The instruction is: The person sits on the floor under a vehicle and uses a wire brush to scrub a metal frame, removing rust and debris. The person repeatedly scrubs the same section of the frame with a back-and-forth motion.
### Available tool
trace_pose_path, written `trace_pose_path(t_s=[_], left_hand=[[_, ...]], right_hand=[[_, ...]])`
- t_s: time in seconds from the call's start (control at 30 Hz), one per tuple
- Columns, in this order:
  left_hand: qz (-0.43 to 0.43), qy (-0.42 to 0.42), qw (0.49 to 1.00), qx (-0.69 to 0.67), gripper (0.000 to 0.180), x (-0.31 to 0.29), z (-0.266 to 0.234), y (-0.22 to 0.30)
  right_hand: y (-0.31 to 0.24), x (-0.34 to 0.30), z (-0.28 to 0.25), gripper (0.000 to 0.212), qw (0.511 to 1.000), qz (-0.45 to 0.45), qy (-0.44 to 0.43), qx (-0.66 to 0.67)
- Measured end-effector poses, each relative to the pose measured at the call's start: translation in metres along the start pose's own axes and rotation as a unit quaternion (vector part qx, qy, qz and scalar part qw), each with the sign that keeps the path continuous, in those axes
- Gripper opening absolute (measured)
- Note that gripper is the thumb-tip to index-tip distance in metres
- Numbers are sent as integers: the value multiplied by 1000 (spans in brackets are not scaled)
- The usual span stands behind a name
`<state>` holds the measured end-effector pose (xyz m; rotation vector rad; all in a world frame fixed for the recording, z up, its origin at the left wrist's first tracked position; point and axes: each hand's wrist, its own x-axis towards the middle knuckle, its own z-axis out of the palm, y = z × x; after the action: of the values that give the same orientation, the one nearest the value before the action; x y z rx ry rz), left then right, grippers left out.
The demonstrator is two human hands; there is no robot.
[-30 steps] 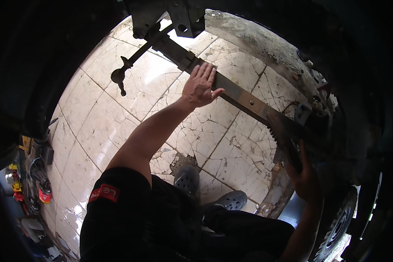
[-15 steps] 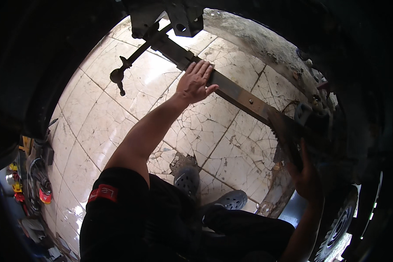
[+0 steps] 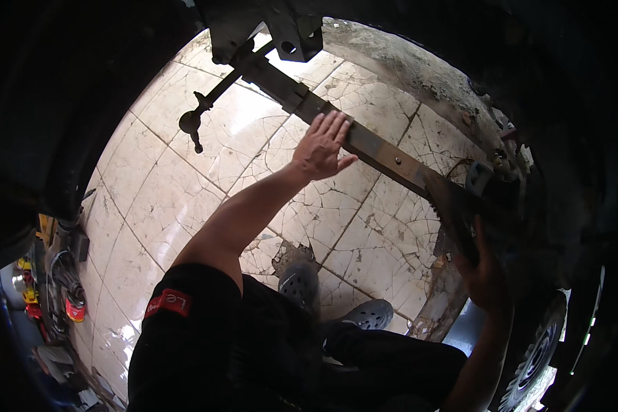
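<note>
Touching, in the head view, the metal bar (image 3: 375,148) that slants from far left to nearer right above the cracked tile floor (image 3: 178,185), the left hand (image 3: 319,154) has straight, unclenched fingers, while the right hand (image 3: 486,278) is at a dark toothed part (image 3: 454,221), its grip too shadowed to tell.

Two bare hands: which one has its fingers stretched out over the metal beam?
The left hand: its fingers extend over the metal beam. The right hand, farther right, is at a dark piece instead.
</note>
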<state>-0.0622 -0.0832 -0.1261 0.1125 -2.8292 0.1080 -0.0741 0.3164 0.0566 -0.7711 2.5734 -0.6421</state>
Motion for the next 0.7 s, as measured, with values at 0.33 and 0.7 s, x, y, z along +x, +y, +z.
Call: trace_pose_path(t_s=[0.33,0.7], left_hand=[[12,6,1000,-28,87,-7,-1,4],[53,9,998,-40,87,-6,7,0]], right_hand=[[-6,0,-2,79,999,27,-16,9],[8,3,0,79,1000,-3,6,-3]])
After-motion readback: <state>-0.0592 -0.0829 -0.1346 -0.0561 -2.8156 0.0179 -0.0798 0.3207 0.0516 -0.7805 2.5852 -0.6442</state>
